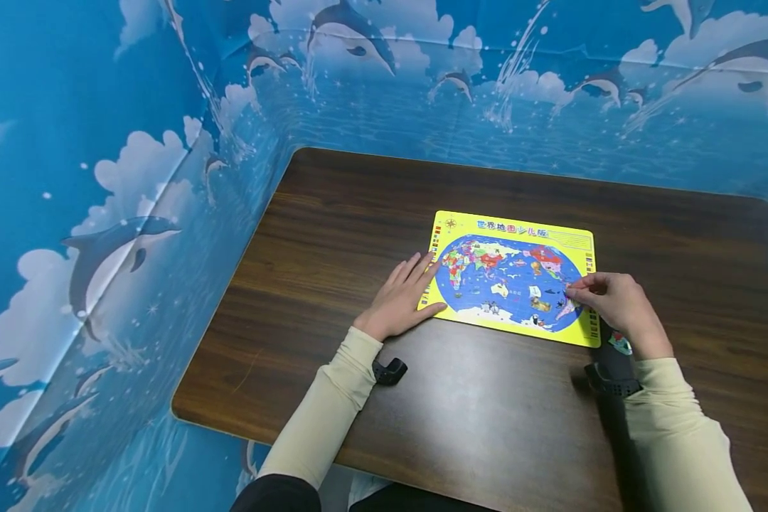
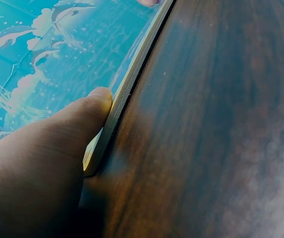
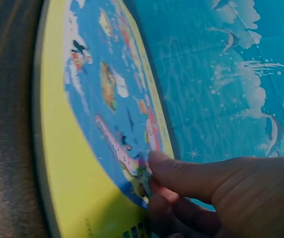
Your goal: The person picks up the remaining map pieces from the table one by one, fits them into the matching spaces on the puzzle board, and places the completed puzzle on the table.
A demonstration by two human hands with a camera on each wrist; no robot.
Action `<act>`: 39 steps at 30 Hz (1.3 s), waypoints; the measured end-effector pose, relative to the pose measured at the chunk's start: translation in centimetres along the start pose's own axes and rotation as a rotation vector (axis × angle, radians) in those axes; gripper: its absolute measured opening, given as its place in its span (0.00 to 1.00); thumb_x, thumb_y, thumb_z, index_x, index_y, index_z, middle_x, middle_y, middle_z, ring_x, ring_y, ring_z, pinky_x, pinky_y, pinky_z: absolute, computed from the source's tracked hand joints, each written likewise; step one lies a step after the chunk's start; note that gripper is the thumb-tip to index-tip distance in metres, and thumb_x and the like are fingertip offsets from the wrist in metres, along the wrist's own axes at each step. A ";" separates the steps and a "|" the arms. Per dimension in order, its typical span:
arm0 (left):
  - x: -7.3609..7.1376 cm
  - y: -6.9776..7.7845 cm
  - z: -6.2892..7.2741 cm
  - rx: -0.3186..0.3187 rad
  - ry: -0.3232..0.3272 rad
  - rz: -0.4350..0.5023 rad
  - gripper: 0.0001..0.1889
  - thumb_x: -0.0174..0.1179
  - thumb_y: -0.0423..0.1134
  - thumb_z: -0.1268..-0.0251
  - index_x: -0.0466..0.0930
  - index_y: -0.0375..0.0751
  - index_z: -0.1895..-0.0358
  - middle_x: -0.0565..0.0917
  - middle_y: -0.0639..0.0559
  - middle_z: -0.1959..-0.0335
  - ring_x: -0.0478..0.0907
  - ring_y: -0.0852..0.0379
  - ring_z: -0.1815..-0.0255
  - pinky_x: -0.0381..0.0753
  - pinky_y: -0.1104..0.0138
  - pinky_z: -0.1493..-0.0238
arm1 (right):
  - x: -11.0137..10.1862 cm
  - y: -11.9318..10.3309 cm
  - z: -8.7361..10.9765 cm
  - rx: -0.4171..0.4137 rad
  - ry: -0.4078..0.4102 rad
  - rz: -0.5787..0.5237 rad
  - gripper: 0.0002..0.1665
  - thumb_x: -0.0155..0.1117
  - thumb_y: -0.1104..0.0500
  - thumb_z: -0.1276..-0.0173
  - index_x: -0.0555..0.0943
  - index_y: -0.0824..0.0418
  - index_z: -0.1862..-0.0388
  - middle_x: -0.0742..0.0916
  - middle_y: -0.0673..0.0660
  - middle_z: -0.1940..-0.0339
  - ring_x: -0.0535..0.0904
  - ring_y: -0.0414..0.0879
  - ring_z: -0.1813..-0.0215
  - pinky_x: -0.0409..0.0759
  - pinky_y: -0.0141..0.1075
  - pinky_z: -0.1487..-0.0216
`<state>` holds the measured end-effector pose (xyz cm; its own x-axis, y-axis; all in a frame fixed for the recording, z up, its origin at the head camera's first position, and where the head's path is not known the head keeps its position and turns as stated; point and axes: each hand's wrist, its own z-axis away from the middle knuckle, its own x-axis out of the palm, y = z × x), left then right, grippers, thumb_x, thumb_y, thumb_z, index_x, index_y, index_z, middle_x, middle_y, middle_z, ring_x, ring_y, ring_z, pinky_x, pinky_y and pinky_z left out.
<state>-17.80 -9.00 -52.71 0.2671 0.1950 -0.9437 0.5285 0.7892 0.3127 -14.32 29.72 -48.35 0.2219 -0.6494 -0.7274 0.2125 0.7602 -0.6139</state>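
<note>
Pinching at the right end of a world map (image 1: 508, 277), the right hand (image 1: 617, 307) brings its thumb and fingertips close together over the printed blue oval. Between them the right wrist view shows what looks like a small piece (image 3: 142, 177), multicoloured and blurred, beside a long pink shape; its full outline is hidden by the fingers, so I cannot tell whether it sits flush or is raised. The grip is narrow.

The map is on a yellow board (image 1: 584, 331), which lies flat on the table (image 1: 333, 227), right of the middle in the head view and slightly slanted, its right end nearer than its left. The left hand (image 1: 400, 297) rests palm down at the board's left end, fingers spread and pointing to the far side, gripping nothing between them. Its thumb reaches right, and the left wrist view shows the thumb's tip on the board's near edge.

Coloured title characters (image 1: 512, 229) run along the board's far margin, with a compass rose (image 1: 451, 223) in the far left corner.

Both forearms come from the near side in pale sleeves (image 1: 681, 427), each with a black device at the wrist. The brown wood-grain table has rounded corners, and blue cloth (image 1: 384, 135) printed with dolphins and clouds hangs along its far and left sides.
</note>
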 end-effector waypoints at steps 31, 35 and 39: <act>-0.3 -0.1 0.2 0.015 -0.006 -0.001 0.48 0.48 0.69 0.25 0.40 0.49 0.14 0.38 0.51 0.13 0.32 0.50 0.14 0.32 0.58 0.17 | -3.2 4.8 2.5 -0.117 0.166 0.120 0.22 0.59 0.52 0.19 0.82 0.71 0.44 0.85 0.74 0.52 0.77 0.60 0.60 0.75 0.38 0.70; -0.2 -0.2 0.1 0.012 -0.016 0.000 0.48 0.48 0.70 0.25 0.40 0.49 0.14 0.38 0.52 0.13 0.32 0.50 0.14 0.32 0.58 0.17 | -4.2 6.7 3.6 -0.082 0.132 0.174 0.21 0.62 0.54 0.21 0.82 0.73 0.47 0.85 0.76 0.53 0.80 0.64 0.58 0.78 0.46 0.68; -0.1 -0.1 0.0 0.011 -0.023 0.001 0.48 0.48 0.70 0.25 0.40 0.50 0.14 0.37 0.52 0.13 0.32 0.50 0.14 0.31 0.58 0.17 | -4.6 7.7 4.6 -0.044 0.030 0.216 0.19 0.64 0.54 0.22 0.83 0.73 0.52 0.87 0.71 0.60 0.82 0.61 0.62 0.79 0.50 0.66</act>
<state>-17.84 -9.09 -52.66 0.2862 0.1818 -0.9407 0.5372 0.7825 0.3147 -9.30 38.49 -48.37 0.2294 -0.4712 -0.8517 0.1208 0.8820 -0.4554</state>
